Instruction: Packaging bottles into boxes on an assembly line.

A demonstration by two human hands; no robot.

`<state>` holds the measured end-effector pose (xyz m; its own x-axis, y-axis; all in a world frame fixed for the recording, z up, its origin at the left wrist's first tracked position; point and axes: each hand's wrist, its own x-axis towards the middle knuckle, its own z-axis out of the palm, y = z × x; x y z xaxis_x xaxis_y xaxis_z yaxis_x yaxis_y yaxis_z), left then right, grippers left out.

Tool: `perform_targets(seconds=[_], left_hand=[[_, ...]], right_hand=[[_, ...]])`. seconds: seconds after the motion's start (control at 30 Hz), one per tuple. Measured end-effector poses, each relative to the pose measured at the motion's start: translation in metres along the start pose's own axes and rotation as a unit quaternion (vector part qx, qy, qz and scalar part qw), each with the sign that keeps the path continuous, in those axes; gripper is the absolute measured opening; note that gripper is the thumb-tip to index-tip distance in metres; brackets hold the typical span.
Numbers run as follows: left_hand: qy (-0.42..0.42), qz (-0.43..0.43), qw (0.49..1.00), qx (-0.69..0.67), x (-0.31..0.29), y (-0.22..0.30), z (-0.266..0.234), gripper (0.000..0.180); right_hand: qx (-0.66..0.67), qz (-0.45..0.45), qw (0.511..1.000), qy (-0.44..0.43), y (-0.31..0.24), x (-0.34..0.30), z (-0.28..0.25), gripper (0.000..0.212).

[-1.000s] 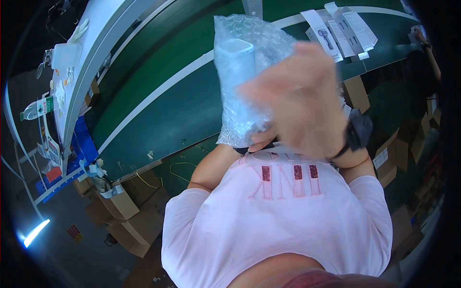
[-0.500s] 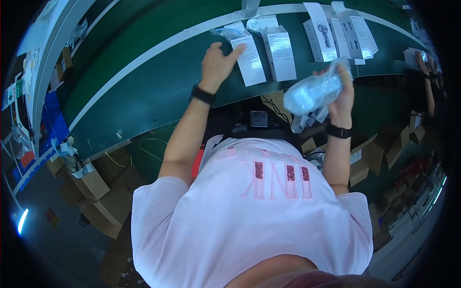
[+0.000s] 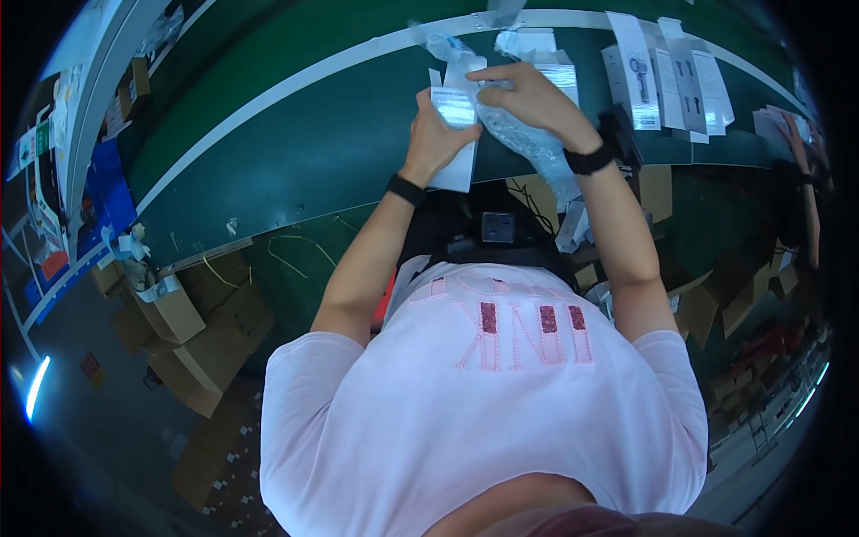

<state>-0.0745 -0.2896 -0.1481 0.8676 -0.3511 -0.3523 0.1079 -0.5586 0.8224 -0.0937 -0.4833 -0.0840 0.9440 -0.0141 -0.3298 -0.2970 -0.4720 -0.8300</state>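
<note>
My left hand (image 3: pixel 434 143) wraps round an upright white box (image 3: pixel 455 170) at the front of the green table, thumb across its printed face. Over the box's opened top reaches my right hand (image 3: pixel 528 97), index finger stretched to the flap and the other fingers curled. Clear bubble wrap (image 3: pixel 523 148) trails from under those curled fingers toward the table's front edge; what it wraps cannot be made out. Behind the box top lies a crumpled clear plastic bag (image 3: pixel 443 43). A second white box (image 3: pixel 559 73) stands just beyond my right hand, partly hidden by it.
Several white printed boxes (image 3: pixel 640 85) with raised flaps stand at the back right. Another person's hand (image 3: pixel 793 134) touches boxes at the far right. Brown cartons (image 3: pixel 174 309) sit on the floor at left. A white rail (image 3: pixel 304 85) curves along the table.
My right hand has carried the bubble wrap leftward to the box top, where the wrap now hangs longer. My left hand has closed round the box, which stands a little nearer me.
</note>
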Motion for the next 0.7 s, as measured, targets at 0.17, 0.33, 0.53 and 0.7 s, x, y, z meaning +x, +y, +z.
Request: perform_targets(seconds=[0.17, 0.33, 0.53, 0.7], left_hand=[[-0.053, -0.057, 0.983, -0.164, -0.032, -0.041, -0.045, 0.101], [-0.117, -0.023, 0.962, -0.244, -0.068, -0.008, -0.087, 0.091], [-0.103, 0.087, 0.948, -0.288, -0.085, 0.02, -0.121, 0.088], [-0.128, 0.116, 0.946, -0.275, -0.095, 0.011, -0.138, 0.089]], right_hand=[[0.104, -0.091, 0.989, 0.059, 0.009, 0.022, 0.007, 0.03], [0.593, -0.126, 0.76, 0.234, -0.115, 0.022, -0.032, 0.025], [0.568, -0.172, 0.793, 0.138, -0.173, 0.024, 0.018, 0.024], [0.408, -0.112, 0.898, 0.118, -0.197, 0.017, 0.013, 0.024]])
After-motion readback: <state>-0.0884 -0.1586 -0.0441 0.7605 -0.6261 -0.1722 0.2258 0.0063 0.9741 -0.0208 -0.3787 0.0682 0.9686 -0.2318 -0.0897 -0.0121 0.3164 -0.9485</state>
